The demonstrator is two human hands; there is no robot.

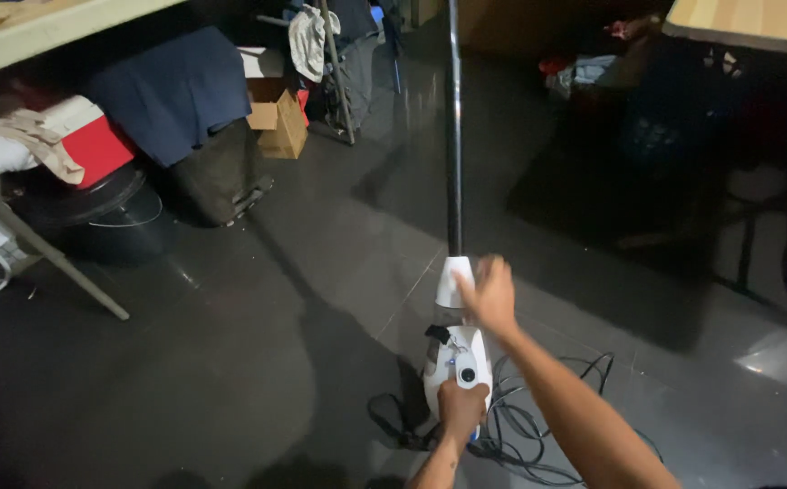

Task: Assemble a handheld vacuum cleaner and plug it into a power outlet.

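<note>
At lower centre of the frame the appliance body [457, 362] stood on the floor [258, 362], its pole [454, 136] running up to the top edge; the cable [538, 426] lay just right of it. A cardboard box [278, 118] sat upper left, a table [747, 23] upper right

Dark glossy floor tiles [230, 362] catch a bright glint at the right. A bench [40, 32] on slanted legs stands left, over a dark cloth [176, 91], a cardboard box [278, 118] and a red box [99, 145]. A wooden table [756, 23] stands right.
</note>
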